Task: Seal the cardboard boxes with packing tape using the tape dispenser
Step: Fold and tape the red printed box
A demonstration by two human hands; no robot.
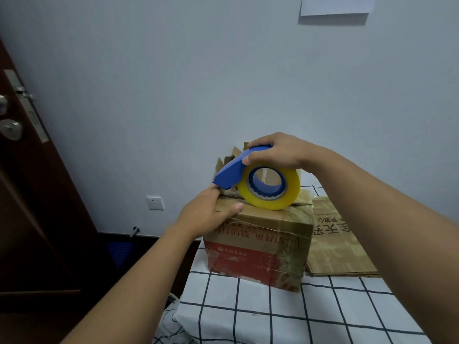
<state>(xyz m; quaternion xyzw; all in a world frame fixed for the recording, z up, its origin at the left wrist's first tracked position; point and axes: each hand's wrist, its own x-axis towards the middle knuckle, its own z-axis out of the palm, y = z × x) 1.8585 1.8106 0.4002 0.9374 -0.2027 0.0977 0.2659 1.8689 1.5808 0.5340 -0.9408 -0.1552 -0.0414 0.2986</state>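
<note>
Right now the blue plastic tape dispenser point(232, 171), loaded with a yellowish clear tape roll point(269, 187), sits on top of the worn brown cardboard box point(260, 244), its nose pointing left; the right hand point(275, 152) grips its handle from above; the left hand point(211, 214), nearer the nose, presses flat-fingered on the box's left top edge; the box stands on the checked tablecloth point(285, 314).

Your right hand point(275, 151) reaches in from the right with the forearm stretched forward, palm down, fingers curled over the top of the tape dispenser point(238, 167) and thumb pressed against its side. Your left hand point(207, 214) comes up from the lower left, fingers extended under the dispenser's front edge, thumb lying along the top of the cardboard box point(268, 234).
</note>
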